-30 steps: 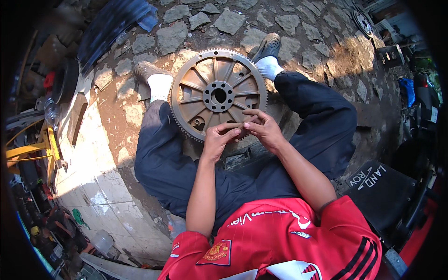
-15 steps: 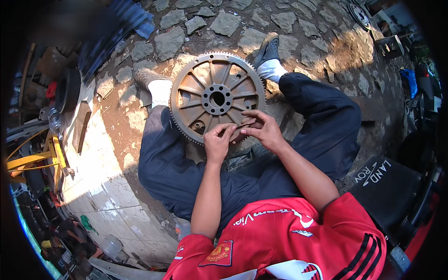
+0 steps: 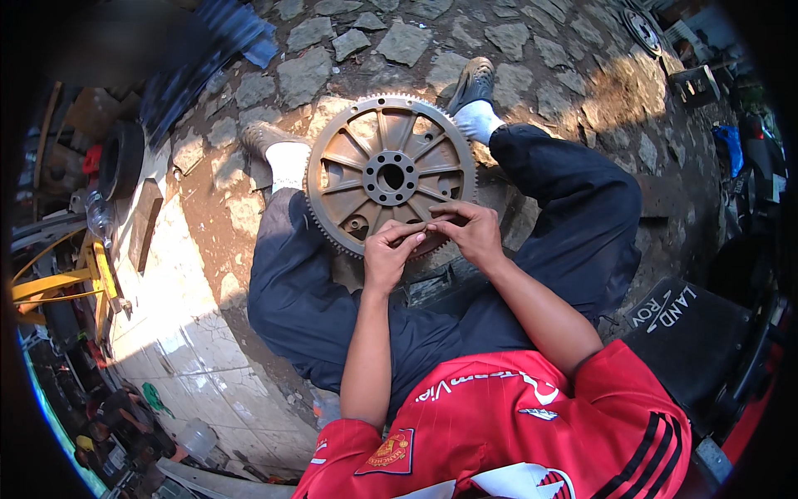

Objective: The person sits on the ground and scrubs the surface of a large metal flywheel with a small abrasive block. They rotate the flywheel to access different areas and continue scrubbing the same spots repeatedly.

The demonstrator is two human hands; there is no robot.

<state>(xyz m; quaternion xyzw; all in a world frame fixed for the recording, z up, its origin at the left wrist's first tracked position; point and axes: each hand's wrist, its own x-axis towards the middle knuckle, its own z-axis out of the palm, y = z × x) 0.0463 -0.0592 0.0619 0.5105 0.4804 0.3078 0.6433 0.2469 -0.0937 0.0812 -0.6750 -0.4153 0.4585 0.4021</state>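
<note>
A large brownish metal flywheel [image 3: 406, 185] with a toothed rim, spokes and a bolt-holed hub lies between my feet, facing up toward me. Over its near edge, my left hand [image 3: 387, 256] and my right hand [image 3: 472, 236] meet fingertip to fingertip. Both pinch a small thin brown piece [image 3: 427, 227], mostly covered by the fingers; its exact kind does not show. Part of the near rim is hidden behind my hands.
My legs in dark trousers [image 3: 573, 208] bend around the flywheel on both sides. Stone paving [image 3: 403, 41] spreads beyond it. At left are a wooden block [image 3: 146, 218], a yellow metal frame [image 3: 104, 279] and a tyre [image 3: 121, 162]. A black flap [image 3: 698, 333] stands at right.
My fingertips have drawn closer together, and the brown piece shows less between them. The flywheel has shifted very slightly to the right in view.
</note>
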